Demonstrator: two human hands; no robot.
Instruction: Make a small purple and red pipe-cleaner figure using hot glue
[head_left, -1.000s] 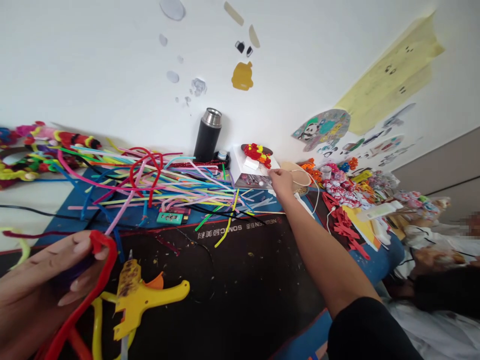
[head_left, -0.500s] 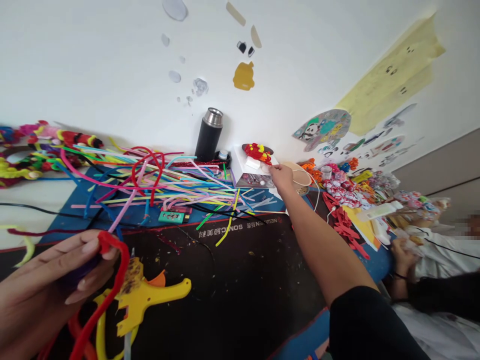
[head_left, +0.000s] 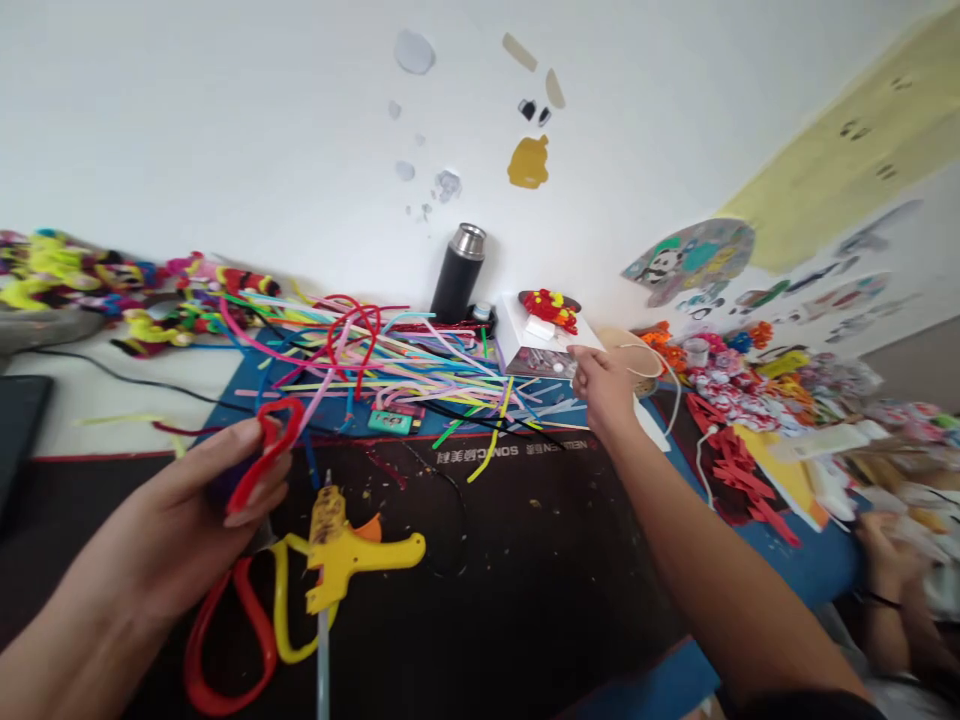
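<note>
My left hand (head_left: 202,510) is closed on a red fuzzy pipe cleaner (head_left: 279,440), which bends in a loop over the fingers. Something dark purple (head_left: 227,482) shows inside the same grip, mostly hidden. My right hand (head_left: 607,390) reaches far forward to the front right edge of a white box (head_left: 517,335). Its fingers are pinched together, and what lies between them is too small to make out. Below the left hand lies a yellow glue gun (head_left: 330,560) with an orange trigger and a clear stick. Beside it is a red loop handle (head_left: 196,640).
A heap of coloured pipe cleaners (head_left: 420,360) spreads along the back, near a black flask (head_left: 459,270). A red and yellow fuzzy piece (head_left: 550,310) rests on the box. At right are red strips (head_left: 739,465) and another person's hand (head_left: 885,560).
The view has swung left, so everything sits further right. The red pipe cleaner that hung long below my left hand now shows as a short loop. My right hand stays by the box.
</note>
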